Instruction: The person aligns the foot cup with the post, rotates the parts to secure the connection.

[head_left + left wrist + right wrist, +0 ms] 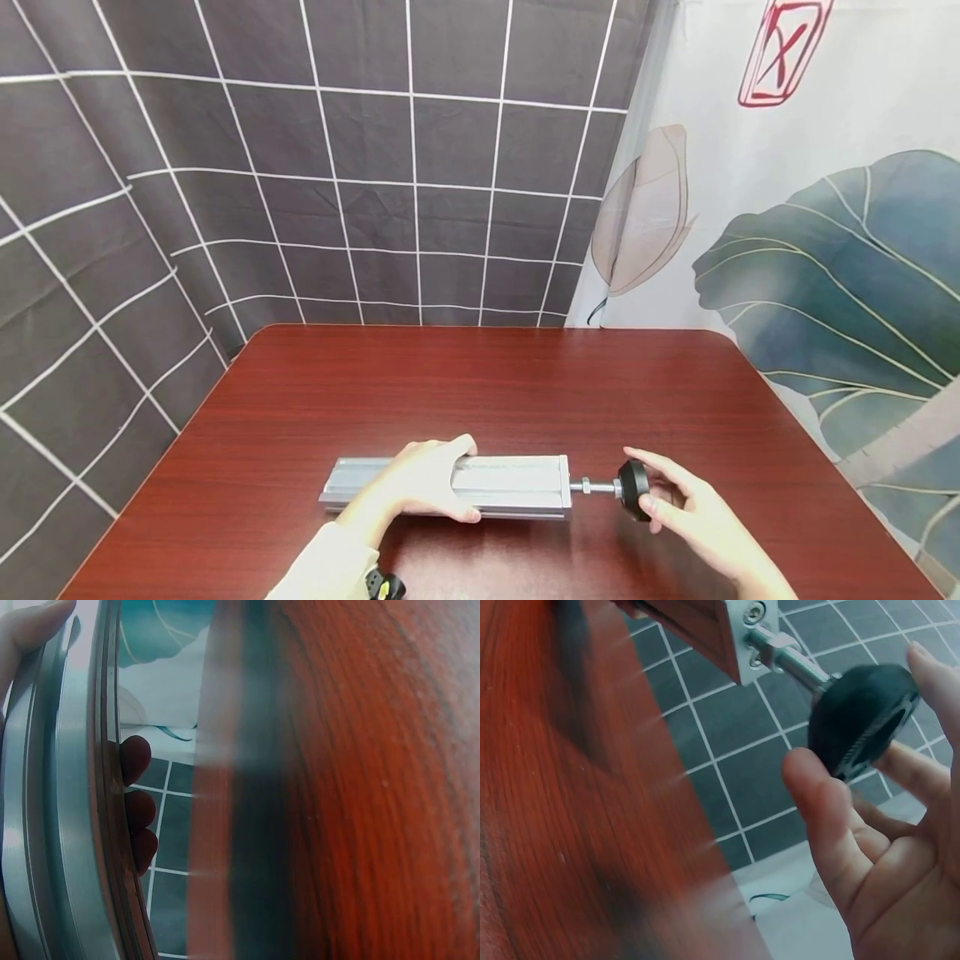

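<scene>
An aluminium profile (517, 477) lies lengthwise in front of me, held above the table. My left hand (427, 482) grips it around the middle; in the left wrist view its fingertips (140, 810) curl under the far side. From the profile's right end plate (750, 634) sticks out a threaded rod (600, 487) with a hex nut (778, 649) on it. A black levelling foot (635, 490) sits at the rod's outer end. My right hand (693, 510) holds this foot by its rim, thumb on the near side and fingers around the far side.
The reddish-brown wooden table (480, 375) stretches beneath both hands. Behind it hangs a dark grey curtain (375, 167) with white grid lines. A white cloth (675, 275) with painted leaves hangs at the right. Screw heads (755, 611) show on the end plate.
</scene>
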A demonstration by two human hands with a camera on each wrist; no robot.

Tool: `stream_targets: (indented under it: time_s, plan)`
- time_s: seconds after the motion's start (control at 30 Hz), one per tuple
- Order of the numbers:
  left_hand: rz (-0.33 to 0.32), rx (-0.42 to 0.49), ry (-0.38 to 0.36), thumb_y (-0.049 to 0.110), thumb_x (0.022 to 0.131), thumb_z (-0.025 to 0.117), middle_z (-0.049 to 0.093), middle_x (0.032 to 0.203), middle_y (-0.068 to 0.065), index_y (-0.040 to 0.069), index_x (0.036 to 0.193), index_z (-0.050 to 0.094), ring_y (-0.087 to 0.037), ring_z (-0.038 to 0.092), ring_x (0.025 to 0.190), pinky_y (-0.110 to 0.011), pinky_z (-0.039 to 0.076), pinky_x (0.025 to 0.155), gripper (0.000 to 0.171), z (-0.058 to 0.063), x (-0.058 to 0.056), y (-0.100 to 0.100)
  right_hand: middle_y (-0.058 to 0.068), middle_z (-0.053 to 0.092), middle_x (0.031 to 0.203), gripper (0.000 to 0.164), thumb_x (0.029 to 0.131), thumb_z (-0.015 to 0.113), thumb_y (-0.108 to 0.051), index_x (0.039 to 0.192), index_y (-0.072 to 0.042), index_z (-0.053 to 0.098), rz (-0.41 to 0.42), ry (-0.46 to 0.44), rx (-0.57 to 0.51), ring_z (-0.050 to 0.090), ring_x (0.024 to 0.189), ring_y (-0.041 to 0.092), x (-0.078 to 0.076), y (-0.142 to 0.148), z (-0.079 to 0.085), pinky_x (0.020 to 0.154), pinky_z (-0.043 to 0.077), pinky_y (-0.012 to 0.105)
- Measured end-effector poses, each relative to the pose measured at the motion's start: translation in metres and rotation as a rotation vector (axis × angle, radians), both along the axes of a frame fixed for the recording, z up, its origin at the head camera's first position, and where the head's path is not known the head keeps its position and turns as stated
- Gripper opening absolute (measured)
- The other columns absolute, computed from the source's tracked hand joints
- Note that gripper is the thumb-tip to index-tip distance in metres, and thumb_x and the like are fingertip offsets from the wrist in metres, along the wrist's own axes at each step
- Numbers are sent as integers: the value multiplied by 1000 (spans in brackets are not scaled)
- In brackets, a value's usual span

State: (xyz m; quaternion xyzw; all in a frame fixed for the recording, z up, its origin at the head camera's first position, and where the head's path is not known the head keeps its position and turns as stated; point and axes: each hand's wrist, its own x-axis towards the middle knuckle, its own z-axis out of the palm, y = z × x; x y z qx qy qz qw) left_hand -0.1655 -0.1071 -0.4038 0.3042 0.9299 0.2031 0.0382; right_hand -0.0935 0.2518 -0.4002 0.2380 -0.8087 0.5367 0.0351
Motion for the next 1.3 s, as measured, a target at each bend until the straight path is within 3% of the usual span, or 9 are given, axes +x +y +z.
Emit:
stream_targets:
  time_s: [0.13,0.37,0.53,0.63,0.77,0.93,1.07,1.3]
  plan:
    - [5,0,0,60,53,75,63,88,11,27,106,52,-7,58,78,-34,43,69,66,-1,-1,0,-3,58,87,47,89,52,3,134,-9,47,-29,-17,19,56,53,15,0,-1,0,62,47,27]
    - [14,15,15,59,53,76,63,86,11,27,104,52,-7,58,76,-34,43,67,65,-2,0,-1,-5,54,119,70,81,64,7,143,-7,32,23,-80,-20,61,91,14,3,1,1,75,49,24]
    - [16,34,-6,58,52,76,63,86,11,27,104,53,-8,57,75,-33,44,66,65,0,1,-2,-8,45,133,78,78,66,11,144,-4,27,117,-60,-51,61,97,15,5,1,2,76,49,23]
    - [22,41,-22,57,52,77,63,86,12,28,105,53,-8,57,74,-32,43,66,65,1,0,-2,-4,48,129,77,78,64,14,143,-2,26,155,-37,-78,63,96,17,5,1,5,74,50,24]
    - [22,39,-19,57,53,77,63,86,12,28,104,53,-8,57,75,-33,43,66,64,3,0,-2,-4,56,114,75,78,65,13,143,-5,32,110,-24,-79,65,85,18,6,1,4,68,52,25]
    - [15,31,-4,58,53,76,63,88,12,28,103,52,-8,57,77,-33,43,66,63,4,-1,-2,-4,53,116,73,78,63,15,142,-3,33,86,-55,-135,65,80,19,3,-1,3,65,53,29]
    - [13,22,14,59,53,76,64,90,11,28,103,52,-9,58,78,-33,44,67,64,3,-1,-2,-1,57,106,64,81,58,16,138,-1,36,82,-71,-184,65,74,19,-1,-3,1,59,53,35]
    - [14,20,33,59,53,76,64,90,12,28,103,52,-8,58,79,-34,43,68,63,2,-1,-2,2,63,93,52,86,49,15,130,-11,45,129,-61,-226,65,64,23,-3,-5,0,49,51,36]
